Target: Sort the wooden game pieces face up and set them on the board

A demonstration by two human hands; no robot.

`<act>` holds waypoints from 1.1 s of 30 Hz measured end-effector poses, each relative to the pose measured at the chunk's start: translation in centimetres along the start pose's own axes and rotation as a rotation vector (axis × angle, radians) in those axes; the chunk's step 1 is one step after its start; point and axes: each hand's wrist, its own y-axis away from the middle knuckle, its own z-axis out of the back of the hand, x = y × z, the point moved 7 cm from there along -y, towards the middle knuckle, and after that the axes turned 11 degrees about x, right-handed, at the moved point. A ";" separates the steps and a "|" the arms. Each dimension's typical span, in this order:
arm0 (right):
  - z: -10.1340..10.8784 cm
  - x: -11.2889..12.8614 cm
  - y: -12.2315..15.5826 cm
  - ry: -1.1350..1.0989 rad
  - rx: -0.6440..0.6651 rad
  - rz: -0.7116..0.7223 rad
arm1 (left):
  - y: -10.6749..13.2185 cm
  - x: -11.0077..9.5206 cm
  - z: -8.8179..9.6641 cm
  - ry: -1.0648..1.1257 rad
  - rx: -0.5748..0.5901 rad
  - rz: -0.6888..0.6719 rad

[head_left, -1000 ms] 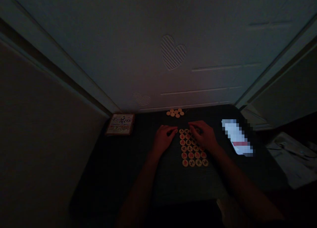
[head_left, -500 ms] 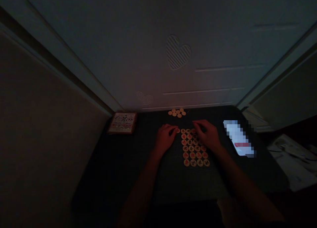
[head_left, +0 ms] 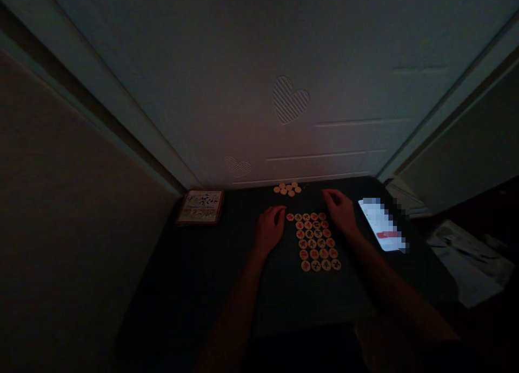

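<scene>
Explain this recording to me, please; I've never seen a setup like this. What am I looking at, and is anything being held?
There is no robot here. A person works bare-handed, and one camera worn on the head looks forward and down. The room is dim.

On the dark table, lettered discs in red and black lie in rows; the farthest row has one extra at its left end. Beyond them, near the panel, is a small cluster of plain-looking discs. A flat, box-like item lies to the left, and a lit screen, partly pixelated, to the right.

The left hand is beside that extra disc; the right hand is right of the rows. I see nothing held, though the fingertips are murky.
</scene>
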 end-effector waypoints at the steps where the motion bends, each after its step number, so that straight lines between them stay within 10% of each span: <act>1: -0.4 0.3 -0.4 0.041 0.037 0.024 | 0.0 0.1 0.1 0.016 -0.008 0.001; 18: -7.3 4.0 -5.4 0.320 0.354 0.287 | 0.4 0.0 1.2 0.123 -0.121 -0.024; 33: -6.0 3.6 -4.9 0.250 0.362 0.215 | 0.5 0.1 1.3 0.126 -0.112 -0.021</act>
